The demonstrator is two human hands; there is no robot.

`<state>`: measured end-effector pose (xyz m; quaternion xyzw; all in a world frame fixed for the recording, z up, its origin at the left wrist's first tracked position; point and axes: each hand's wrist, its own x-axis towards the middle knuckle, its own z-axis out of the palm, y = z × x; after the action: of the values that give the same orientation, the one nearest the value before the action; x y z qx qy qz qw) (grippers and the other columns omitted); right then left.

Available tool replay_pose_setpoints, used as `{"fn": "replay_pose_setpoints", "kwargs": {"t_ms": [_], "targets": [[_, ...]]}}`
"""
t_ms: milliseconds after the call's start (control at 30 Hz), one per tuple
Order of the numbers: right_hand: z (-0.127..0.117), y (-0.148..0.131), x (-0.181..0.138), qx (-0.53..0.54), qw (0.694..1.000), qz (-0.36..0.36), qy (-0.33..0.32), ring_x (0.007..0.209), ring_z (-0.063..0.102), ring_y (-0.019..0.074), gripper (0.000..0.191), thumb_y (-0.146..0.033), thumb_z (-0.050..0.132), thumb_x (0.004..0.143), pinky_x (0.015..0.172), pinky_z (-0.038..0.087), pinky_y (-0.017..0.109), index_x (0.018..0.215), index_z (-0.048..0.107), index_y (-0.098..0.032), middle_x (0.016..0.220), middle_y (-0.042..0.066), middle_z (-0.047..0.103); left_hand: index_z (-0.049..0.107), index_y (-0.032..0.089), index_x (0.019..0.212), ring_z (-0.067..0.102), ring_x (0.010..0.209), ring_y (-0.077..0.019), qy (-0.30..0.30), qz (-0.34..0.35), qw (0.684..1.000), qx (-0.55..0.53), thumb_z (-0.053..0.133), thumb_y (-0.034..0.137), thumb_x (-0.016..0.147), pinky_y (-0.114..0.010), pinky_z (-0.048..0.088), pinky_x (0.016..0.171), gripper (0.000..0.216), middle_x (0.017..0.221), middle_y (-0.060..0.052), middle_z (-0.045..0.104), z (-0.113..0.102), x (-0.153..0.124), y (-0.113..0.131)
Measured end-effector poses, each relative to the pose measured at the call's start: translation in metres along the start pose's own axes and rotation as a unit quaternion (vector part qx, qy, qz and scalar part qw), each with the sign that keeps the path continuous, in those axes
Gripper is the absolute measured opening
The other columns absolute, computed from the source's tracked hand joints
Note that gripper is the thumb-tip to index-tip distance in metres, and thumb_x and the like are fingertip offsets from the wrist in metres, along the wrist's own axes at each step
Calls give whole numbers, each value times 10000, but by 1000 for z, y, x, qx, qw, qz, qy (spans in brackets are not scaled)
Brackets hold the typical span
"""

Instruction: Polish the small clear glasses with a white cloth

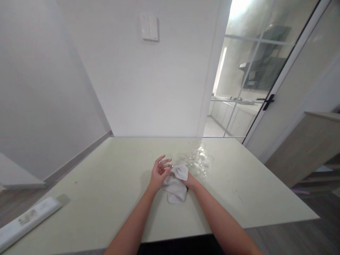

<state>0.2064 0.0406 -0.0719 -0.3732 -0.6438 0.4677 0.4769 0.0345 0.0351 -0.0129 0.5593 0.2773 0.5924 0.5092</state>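
Observation:
A crumpled white cloth (175,189) hangs between my hands, low over the near middle of the table. My right hand (189,180) is closed on the cloth, its fingers mostly hidden behind the folds. My left hand (158,172) curves its fingers, spaced apart, around what looks like a clear glass (170,165); only faint glints of it show by the fingertips, against the cloth. Just beyond and to the right, several clear stemmed glasses (201,157) stand in a tight cluster, their outlines overlapping.
The pale table (111,184) reaches to a white wall with a light switch (149,27). At the near left corner lies a long white power strip or box (29,221). A glass-paned door (239,71) and a wooden shelf unit (305,148) are on the right.

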Motion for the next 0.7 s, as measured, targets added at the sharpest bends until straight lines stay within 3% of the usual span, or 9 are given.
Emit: {"fn": "replay_pose_setpoints", "kwargs": {"t_ms": [233, 433, 700], "targets": [[-2, -10, 3, -13, 999, -39, -36, 1155, 577, 216, 294, -437, 613, 826, 1106, 346, 445, 1024, 689, -234, 1170, 65, 671, 383, 258, 1332, 678, 917, -185, 19, 61, 993, 102, 702, 283, 769, -288, 531, 729, 648, 1224, -131, 590, 6, -7, 5], [-4, -2, 1, -6, 1000, -10, -20, 1131, 601, 228, 372, -495, 639, 794, 1114, 337, 466, 1075, 678, -254, 1199, 67, 671, 397, 260, 1317, 680, 896, -183, 48, 65, 991, 103, 712, 288, 749, -277, 533, 698, 651, 1196, -119, 602, 6, -6, 6], [-2, 4, 1, 17, 1000, -3, -10, 1189, 575, 230, 316, -468, 596, 841, 1083, 382, 464, 1058, 683, -256, 1230, 68, 656, 382, 276, 1322, 678, 920, -198, 61, 57, 992, 93, 716, 301, 735, -283, 547, 678, 676, 1221, -122, 584, 6, -7, 4]]}}
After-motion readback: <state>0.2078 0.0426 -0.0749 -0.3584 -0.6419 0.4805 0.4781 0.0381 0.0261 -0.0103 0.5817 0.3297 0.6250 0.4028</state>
